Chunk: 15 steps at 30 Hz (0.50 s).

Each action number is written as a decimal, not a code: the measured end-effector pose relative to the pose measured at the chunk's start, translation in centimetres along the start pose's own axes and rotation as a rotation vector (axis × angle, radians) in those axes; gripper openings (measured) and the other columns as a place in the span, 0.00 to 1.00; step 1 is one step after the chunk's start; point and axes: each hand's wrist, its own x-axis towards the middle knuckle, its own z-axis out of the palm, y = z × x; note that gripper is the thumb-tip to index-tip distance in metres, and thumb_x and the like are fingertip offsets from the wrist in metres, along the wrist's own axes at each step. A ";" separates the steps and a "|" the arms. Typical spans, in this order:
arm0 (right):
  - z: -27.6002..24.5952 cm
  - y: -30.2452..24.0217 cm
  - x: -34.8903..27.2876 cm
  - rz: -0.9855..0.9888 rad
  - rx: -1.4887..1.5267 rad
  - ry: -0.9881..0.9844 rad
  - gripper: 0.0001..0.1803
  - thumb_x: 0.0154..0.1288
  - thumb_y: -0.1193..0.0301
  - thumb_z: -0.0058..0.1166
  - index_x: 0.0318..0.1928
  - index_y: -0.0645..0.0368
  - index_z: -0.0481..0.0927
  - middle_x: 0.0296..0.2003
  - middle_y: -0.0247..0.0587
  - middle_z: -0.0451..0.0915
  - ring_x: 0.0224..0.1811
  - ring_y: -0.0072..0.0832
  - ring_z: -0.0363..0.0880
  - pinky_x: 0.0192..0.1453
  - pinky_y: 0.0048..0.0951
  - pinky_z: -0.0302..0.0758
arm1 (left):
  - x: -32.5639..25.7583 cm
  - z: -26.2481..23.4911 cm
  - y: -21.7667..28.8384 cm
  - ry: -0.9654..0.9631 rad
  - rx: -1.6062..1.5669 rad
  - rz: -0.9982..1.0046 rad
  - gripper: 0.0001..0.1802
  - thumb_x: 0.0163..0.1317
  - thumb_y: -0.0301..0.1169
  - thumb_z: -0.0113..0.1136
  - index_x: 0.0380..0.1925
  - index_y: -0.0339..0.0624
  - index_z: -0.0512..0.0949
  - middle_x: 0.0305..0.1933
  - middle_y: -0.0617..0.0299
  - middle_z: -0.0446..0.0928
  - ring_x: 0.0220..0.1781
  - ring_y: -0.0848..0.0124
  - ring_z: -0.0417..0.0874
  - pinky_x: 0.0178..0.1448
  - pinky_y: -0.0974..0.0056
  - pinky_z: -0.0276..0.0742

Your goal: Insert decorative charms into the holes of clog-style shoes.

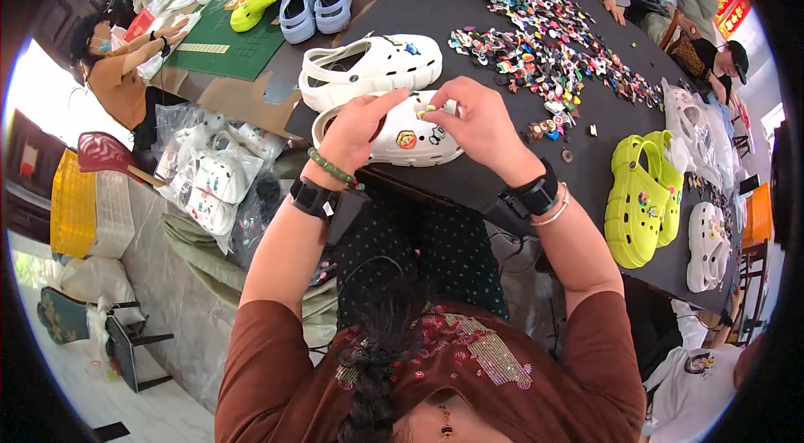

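Note:
A white clog [391, 146] lies at the near edge of the dark table, toe to the right. My left hand [356, 130] grips its opening, the fingers partly inside and the thumb on the upper. With my right hand [476, 122] I pinch a small yellow-green shoe charm [430, 110] against the holes in the clog's top. An orange face-like charm [406, 139] and a black-and-white charm sit on the same upper. Just behind stands the matching white clog [373, 66], with a blue-and-green charm [410, 47] on its toe.
A large heap of shoe charms [544, 45] spreads across the far right of the table. Lime-green clogs [635, 202] and a white pair stand to the right. Light-blue clogs [315, 11] are far left near a green mat [226, 49]. Bagged clogs [209, 179] hang low left. Other people work around the tables.

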 end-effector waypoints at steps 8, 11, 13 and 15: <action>0.9 -0.7 0.5 0.050 -0.074 -0.024 0.08 0.53 0.71 0.66 0.32 0.61 0.82 0.26 0.44 0.81 0.25 0.33 0.78 0.31 0.32 0.73 | -0.4 -0.6 0.0 -0.001 0.116 -0.010 0.18 0.64 0.32 0.61 0.47 0.28 0.77 0.45 0.55 0.82 0.42 0.69 0.85 0.46 0.64 0.80; 1.2 -0.7 0.5 0.127 -0.048 -0.102 0.08 0.53 0.71 0.65 0.32 0.61 0.83 0.26 0.44 0.82 0.24 0.35 0.79 0.31 0.34 0.74 | 0.1 -1.0 -0.4 0.043 0.155 0.012 0.17 0.63 0.32 0.61 0.46 0.28 0.78 0.44 0.55 0.82 0.41 0.69 0.85 0.45 0.65 0.80; 1.6 -0.9 0.5 0.106 -0.121 -0.077 0.08 0.53 0.70 0.65 0.31 0.61 0.82 0.27 0.46 0.82 0.29 0.40 0.81 0.34 0.38 0.75 | -0.1 -0.7 -0.5 0.055 0.118 0.044 0.17 0.59 0.31 0.65 0.41 0.27 0.78 0.40 0.55 0.82 0.37 0.70 0.84 0.41 0.66 0.79; 1.6 -0.9 0.6 0.083 -0.191 -0.055 0.09 0.53 0.68 0.65 0.31 0.60 0.82 0.29 0.48 0.83 0.33 0.45 0.82 0.38 0.42 0.77 | -0.6 0.1 -0.1 0.045 0.096 0.042 0.17 0.58 0.32 0.65 0.41 0.27 0.79 0.39 0.56 0.82 0.37 0.70 0.84 0.40 0.66 0.79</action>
